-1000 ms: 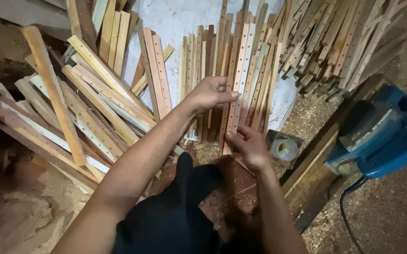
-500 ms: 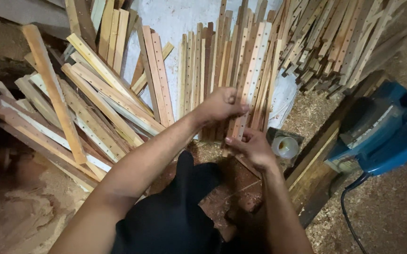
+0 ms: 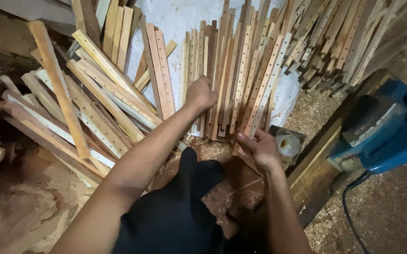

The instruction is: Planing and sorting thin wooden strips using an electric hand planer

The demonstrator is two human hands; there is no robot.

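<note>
A row of thin wooden slats with drilled holes [image 3: 241, 80] lies side by side on a white sheet [image 3: 184, 19] in front of me. My left hand [image 3: 201, 94] is closed as a fist around the near part of one slat in that row. My right hand [image 3: 260, 148] grips the near ends of the slats at the row's right side, fingers curled under them. My dark-trousered knee [image 3: 184, 207] is below the hands.
A loose heap of longer slats [image 3: 86, 108] fills the left. More slats [image 3: 335, 37] pile up at the top right. A blue electric planer [image 3: 382, 131] with a cable rests on a wooden beam at right, by a small tape roll [image 3: 288, 145]. Sawdust covers the floor.
My left hand slid right from flat on the slats and closed into a fist on one. My right hand stayed at the slats' near ends.
</note>
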